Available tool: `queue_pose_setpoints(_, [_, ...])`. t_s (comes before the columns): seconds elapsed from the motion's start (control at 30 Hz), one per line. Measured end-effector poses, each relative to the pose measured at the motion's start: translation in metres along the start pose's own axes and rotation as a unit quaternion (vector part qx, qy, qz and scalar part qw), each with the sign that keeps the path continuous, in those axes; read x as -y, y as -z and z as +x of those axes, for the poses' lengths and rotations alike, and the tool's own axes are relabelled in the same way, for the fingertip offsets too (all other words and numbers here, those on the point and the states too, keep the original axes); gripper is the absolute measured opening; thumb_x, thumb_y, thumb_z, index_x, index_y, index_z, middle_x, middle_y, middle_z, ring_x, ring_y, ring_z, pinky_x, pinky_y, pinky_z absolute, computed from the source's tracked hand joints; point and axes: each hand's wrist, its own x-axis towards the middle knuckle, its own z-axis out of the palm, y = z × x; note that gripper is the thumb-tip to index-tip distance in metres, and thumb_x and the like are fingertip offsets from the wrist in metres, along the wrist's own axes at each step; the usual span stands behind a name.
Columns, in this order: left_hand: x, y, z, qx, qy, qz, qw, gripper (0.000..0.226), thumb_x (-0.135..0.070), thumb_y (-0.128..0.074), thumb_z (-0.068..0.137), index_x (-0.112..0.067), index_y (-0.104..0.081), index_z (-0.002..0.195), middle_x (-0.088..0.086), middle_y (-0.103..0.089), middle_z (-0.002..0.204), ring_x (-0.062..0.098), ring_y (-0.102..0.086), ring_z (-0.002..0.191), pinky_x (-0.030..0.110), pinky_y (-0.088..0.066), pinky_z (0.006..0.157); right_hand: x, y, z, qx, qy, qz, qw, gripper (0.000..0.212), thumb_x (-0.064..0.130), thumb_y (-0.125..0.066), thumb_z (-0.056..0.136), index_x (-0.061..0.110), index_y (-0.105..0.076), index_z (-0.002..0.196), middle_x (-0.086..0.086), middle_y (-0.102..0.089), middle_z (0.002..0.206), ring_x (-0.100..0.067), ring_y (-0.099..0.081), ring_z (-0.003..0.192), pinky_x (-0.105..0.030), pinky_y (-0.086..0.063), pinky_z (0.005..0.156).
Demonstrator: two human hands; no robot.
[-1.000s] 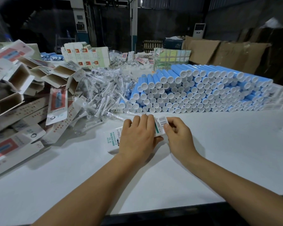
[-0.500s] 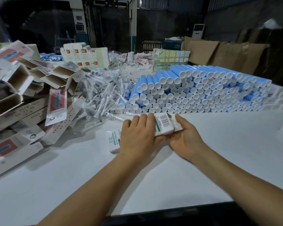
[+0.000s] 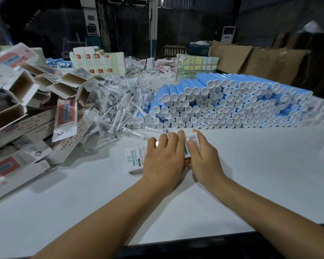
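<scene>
head cam | wide-angle | faces forward-down | close over box (image 3: pixel 135 159), left hand (image 3: pixel 164 161), right hand (image 3: pixel 204 161) | table (image 3: pixel 260 174) ahead

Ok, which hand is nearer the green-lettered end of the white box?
Left. The left hand rests on the white box right beside the green lettering; the right hand pinches the opposite barcode end.
</scene>
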Motion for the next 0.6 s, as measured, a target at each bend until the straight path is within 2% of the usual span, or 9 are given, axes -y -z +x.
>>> queue_pose_setpoints(0.07, [0.0,-0.001,0.0,0.001,-0.003,0.005,1.0,0.068,-0.054,-0.04,0.086,-0.001,-0.056,0.125,0.009,-0.062,0.099,0.029,-0.057,0.082,0.037,-0.045,0.071,0.0,0.001,-0.001,0.016,-0.023,0.026,0.999,0.05,0.037,-0.04,0.098,0.009,-0.044,0.14,-0.01,-0.055,0.136,-0.021,-0.05,0.127,-0.042,-0.037,0.107])
queue_pose_setpoints(0.1, [0.0,-0.002,-0.001,0.003,-0.003,0.002,1.0,0.069,-0.057,-0.045,0.085,-0.001,-0.056,0.125,0.009,-0.062,0.099,0.029,-0.057,0.083,0.037,-0.045,0.071,0.001,0.001,-0.001,0.021,-0.053,0.084,0.995,0.052,0.042,-0.039,0.096,0.012,-0.049,0.136,-0.009,-0.058,0.132,-0.021,-0.052,0.124,-0.043,-0.039,0.107])
queue_pose_setpoints(0.17, [0.002,-0.003,0.0,0.01,0.0,-0.012,1.0,0.074,-0.061,-0.06,0.08,-0.002,-0.056,0.126,0.01,-0.061,0.1,0.03,-0.057,0.083,0.039,-0.046,0.072,0.002,0.005,0.003,0.045,-0.134,0.283,0.949,0.04,0.039,-0.038,0.098,0.017,-0.069,0.112,-0.007,-0.07,0.112,-0.02,-0.064,0.107,-0.046,-0.048,0.095])
queue_pose_setpoints(0.23, [0.003,-0.004,0.0,0.009,0.006,-0.023,1.0,0.074,-0.058,-0.066,0.078,-0.002,-0.056,0.126,0.01,-0.062,0.101,0.03,-0.057,0.084,0.04,-0.046,0.072,-0.002,0.008,0.009,0.072,-0.164,0.398,0.9,0.044,0.029,-0.035,0.101,0.017,-0.076,0.095,-0.006,-0.073,0.097,-0.018,-0.069,0.093,-0.037,-0.056,0.078])
queue_pose_setpoints(0.3, [0.005,-0.005,-0.001,0.0,0.006,-0.025,1.0,0.072,-0.057,-0.065,0.079,-0.002,-0.056,0.126,0.009,-0.061,0.101,0.03,-0.057,0.084,0.04,-0.045,0.071,-0.004,0.008,0.01,0.07,-0.158,0.408,0.897,0.035,0.02,-0.035,0.102,0.016,-0.07,0.107,-0.005,-0.073,0.098,-0.017,-0.069,0.091,-0.031,-0.057,0.072])
queue_pose_setpoints(0.37, [0.006,-0.006,-0.001,-0.008,0.002,-0.026,1.0,0.07,-0.058,-0.057,0.082,-0.003,-0.055,0.126,0.009,-0.061,0.102,0.03,-0.057,0.084,0.04,-0.045,0.072,-0.004,0.008,0.009,0.052,-0.152,0.388,0.908,0.029,0.014,-0.038,0.101,0.021,-0.057,0.122,-0.003,-0.071,0.105,-0.014,-0.069,0.093,-0.03,-0.058,0.075])
queue_pose_setpoints(0.47, [0.007,-0.004,-0.001,-0.013,0.008,-0.029,0.999,0.069,-0.059,-0.043,0.086,-0.004,-0.056,0.126,0.008,-0.062,0.103,0.029,-0.057,0.086,0.04,-0.045,0.072,-0.005,0.007,0.009,0.035,-0.126,0.366,0.921,0.03,0.013,-0.038,0.101,0.028,-0.06,0.112,0.002,-0.073,0.099,-0.012,-0.069,0.093,-0.029,-0.057,0.073])
queue_pose_setpoints(0.6, [0.007,-0.003,-0.001,-0.016,0.005,-0.031,0.999,0.068,-0.059,-0.041,0.087,-0.005,-0.055,0.126,0.007,-0.062,0.103,0.028,-0.057,0.086,0.039,-0.043,0.072,-0.004,0.009,0.009,0.024,-0.12,0.371,0.921,0.035,0.009,-0.035,0.101,0.031,-0.061,0.109,0.008,-0.074,0.094,-0.009,-0.07,0.09,-0.023,-0.055,0.067])
